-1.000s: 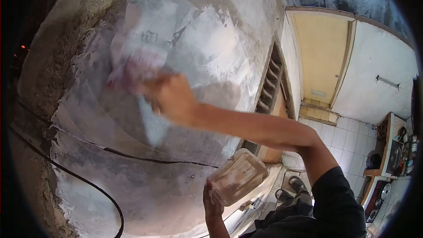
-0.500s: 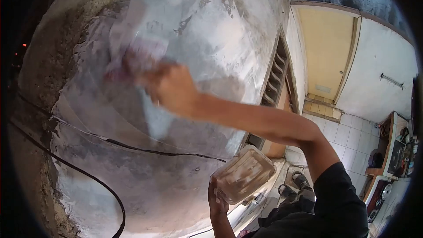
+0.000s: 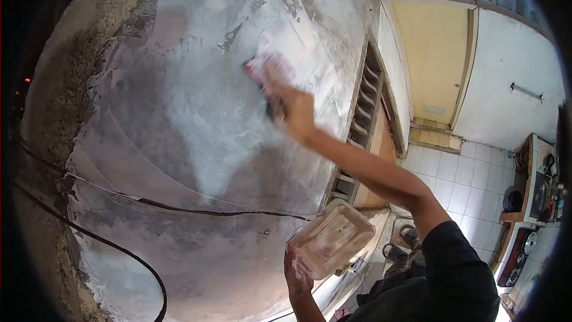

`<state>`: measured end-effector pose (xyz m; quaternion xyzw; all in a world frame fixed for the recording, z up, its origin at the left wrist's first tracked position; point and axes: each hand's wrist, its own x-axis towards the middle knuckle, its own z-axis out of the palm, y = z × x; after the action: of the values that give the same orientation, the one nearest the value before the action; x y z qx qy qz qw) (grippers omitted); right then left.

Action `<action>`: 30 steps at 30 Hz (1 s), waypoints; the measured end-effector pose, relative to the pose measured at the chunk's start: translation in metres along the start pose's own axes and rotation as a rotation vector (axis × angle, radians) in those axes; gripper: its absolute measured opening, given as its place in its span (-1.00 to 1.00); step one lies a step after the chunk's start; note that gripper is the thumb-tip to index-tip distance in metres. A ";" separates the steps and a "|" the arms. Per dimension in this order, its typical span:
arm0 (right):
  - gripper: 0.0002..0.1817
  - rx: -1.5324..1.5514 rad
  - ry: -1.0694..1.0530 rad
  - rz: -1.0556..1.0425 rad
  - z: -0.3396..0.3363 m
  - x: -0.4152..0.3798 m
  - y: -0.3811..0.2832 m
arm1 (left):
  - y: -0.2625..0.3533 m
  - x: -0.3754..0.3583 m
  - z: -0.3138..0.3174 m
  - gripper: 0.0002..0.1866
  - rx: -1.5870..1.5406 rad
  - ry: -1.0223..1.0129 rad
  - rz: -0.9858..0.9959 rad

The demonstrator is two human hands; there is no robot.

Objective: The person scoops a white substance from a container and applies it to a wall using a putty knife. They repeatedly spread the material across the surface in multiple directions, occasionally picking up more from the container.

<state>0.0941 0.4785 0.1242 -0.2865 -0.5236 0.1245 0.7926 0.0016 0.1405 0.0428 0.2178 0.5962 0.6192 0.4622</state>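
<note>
My right hand (image 3: 293,109) is closed around what looks like a putty knife (image 3: 271,70), blurred by motion and pinkish with a dark red edge. Its blade is at the wall (image 3: 208,119), over bright white, freshly smeared putty; whether it touches cannot be told. Low in the view, my left hand (image 3: 296,274) grips a clear rectangular plastic tub (image 3: 333,238) by its near side. Pinkish-white putty streaks the tub's surface, and some is on the fingers.
A dark cable (image 3: 226,211) crosses the wall, and a thicker black cable (image 3: 143,262) curves below it. Right of the wall are a vent opening (image 3: 364,101), a yellow door (image 3: 432,53), a tiled floor (image 3: 453,173) and a stove (image 3: 517,256). My sandalled feet (image 3: 400,244) show below.
My right hand has moved right along the wall with the putty knife, from the grey area to the whiter patch. My left hand still holds the tub in nearly the same place.
</note>
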 end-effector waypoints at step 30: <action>-0.72 0.119 0.012 -0.033 -0.013 0.110 -0.036 | -0.004 0.003 0.037 -0.46 -0.127 -0.119 -0.148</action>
<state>0.1479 0.5001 0.2248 -0.2310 -0.5152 0.1404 0.8133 0.0322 0.1622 0.0455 0.1797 0.5417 0.6059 0.5542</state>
